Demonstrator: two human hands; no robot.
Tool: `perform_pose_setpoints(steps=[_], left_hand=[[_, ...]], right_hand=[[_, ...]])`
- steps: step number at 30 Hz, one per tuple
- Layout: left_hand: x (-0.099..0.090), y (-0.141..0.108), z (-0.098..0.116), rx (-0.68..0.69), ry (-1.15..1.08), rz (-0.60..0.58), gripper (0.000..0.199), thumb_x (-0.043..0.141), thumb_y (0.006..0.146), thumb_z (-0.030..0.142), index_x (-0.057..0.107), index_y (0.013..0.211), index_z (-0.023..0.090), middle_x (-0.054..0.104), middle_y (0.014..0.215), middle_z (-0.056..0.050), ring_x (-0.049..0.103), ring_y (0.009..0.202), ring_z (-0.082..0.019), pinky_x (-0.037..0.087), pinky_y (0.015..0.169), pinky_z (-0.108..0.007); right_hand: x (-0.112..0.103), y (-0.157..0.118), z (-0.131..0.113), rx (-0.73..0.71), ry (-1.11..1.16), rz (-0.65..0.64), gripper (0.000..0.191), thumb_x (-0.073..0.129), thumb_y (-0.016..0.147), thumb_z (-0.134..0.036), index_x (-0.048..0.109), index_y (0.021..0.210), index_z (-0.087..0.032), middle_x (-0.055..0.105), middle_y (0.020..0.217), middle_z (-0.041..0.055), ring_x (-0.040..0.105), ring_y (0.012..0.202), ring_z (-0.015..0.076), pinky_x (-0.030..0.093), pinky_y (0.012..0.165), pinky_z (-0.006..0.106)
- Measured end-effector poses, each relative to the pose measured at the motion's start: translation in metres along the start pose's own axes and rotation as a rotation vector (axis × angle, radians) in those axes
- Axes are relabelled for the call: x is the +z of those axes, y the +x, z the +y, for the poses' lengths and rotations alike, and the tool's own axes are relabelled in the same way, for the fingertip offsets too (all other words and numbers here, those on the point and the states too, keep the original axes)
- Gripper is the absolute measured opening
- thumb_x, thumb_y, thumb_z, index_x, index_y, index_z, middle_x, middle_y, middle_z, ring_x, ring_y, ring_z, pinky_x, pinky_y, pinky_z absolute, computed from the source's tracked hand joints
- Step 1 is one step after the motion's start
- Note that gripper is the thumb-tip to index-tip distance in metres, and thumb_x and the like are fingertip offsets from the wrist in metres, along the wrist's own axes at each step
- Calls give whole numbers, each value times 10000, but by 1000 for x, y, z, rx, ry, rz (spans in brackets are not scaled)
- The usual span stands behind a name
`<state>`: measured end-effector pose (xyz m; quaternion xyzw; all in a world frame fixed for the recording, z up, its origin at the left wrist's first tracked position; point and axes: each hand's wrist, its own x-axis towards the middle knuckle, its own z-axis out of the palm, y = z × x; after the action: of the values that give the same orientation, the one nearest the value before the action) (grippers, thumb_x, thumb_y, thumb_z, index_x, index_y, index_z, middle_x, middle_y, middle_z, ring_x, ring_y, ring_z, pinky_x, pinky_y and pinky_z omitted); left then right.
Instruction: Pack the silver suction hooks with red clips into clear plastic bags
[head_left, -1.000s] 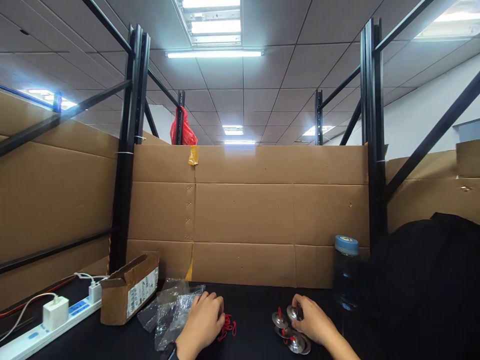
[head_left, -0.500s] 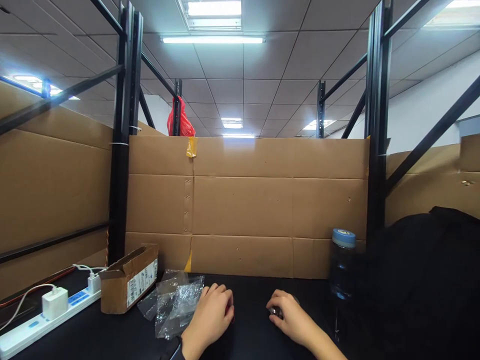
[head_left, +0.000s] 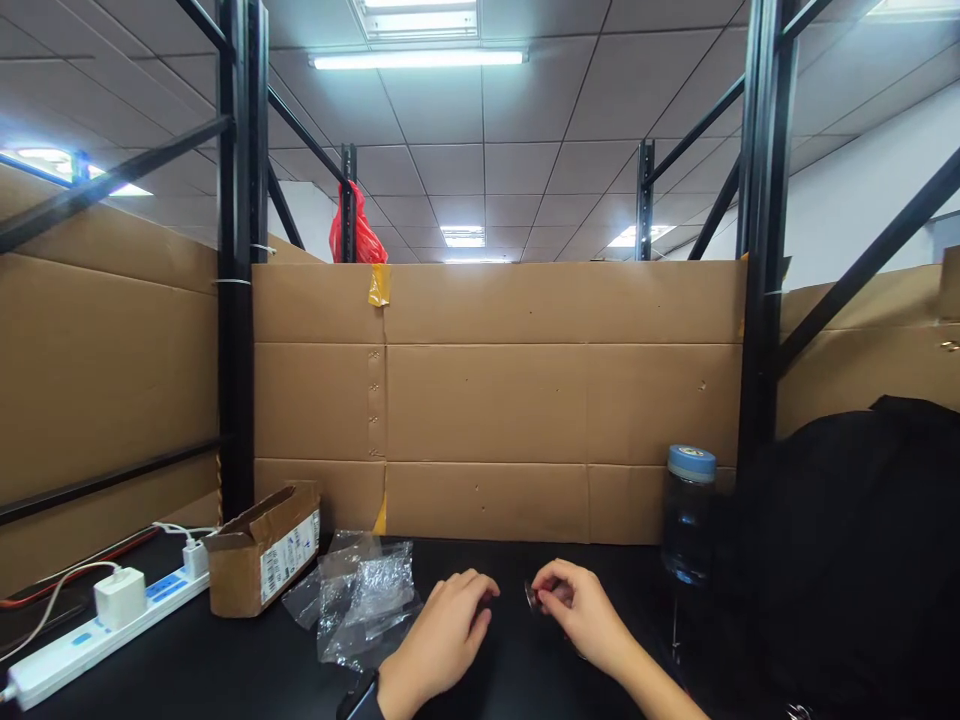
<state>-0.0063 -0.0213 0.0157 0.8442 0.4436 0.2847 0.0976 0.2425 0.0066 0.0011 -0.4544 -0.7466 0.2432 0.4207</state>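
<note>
My right hand [head_left: 583, 612] is closed in a pinch over the black table [head_left: 517, 690], right of centre. Between its thumb and fingers is a small shiny metal object [head_left: 532, 597], mostly hidden, its shape unclear. My left hand [head_left: 448, 632] hovers or rests low on the table at centre, back of the hand up, fingers curved and thumb apart, nothing visible in it. Crumpled clear plastic bags [head_left: 367, 598] lie just left of my left hand.
At the left stand an open cardboard box [head_left: 262, 550] and a white power strip [head_left: 105, 635] with plugs. A blue-capped bottle [head_left: 688, 515] and a black cloth-like object [head_left: 862, 540] are at the right. A cardboard wall [head_left: 487, 400] closes the back.
My left hand has shifted right, nearer my right hand. The metal object now shows at the left of my right fingertips instead of under the palm. The view has tilted slightly.
</note>
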Motion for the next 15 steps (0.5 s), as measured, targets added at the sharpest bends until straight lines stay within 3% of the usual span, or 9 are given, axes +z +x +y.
perform_pose_setpoints(steps=[4,8,10,12,15], left_hand=[[5,-2,10,93,-146,-7,306,514,980,215,592,1268,287,644,1242,-28,584,1136,-191,417,974,-290],[10,-1,17,120,-220,1,164,586,965,269,644,1118,260,678,1090,-17,616,1014,-181,442,904,-269],[12,0,18,100,-241,35,227,650,918,248,625,1143,261,670,1092,-15,616,972,-174,445,877,-261],[11,0,18,60,-254,105,301,682,883,222,594,1169,249,650,1113,-25,605,949,-169,447,858,-255],[11,1,20,39,-254,139,186,665,890,222,601,1064,226,640,1036,-22,593,901,-161,442,797,-239]], right_hand=[[14,-7,-18,44,351,-61,230,714,813,-372,675,904,-164,650,843,15,667,711,152,509,650,252],[32,-11,-26,123,442,-40,321,779,745,-432,620,821,-164,593,785,-21,633,563,119,491,523,232],[38,-11,-27,166,470,6,380,805,700,-472,596,800,-171,573,765,-33,630,520,123,501,469,237],[39,-10,-28,191,503,55,412,815,679,-498,581,786,-176,559,733,-41,657,534,149,530,456,251],[36,-8,-28,191,539,75,395,806,703,-480,572,812,-180,563,703,-46,695,586,176,571,490,266]])
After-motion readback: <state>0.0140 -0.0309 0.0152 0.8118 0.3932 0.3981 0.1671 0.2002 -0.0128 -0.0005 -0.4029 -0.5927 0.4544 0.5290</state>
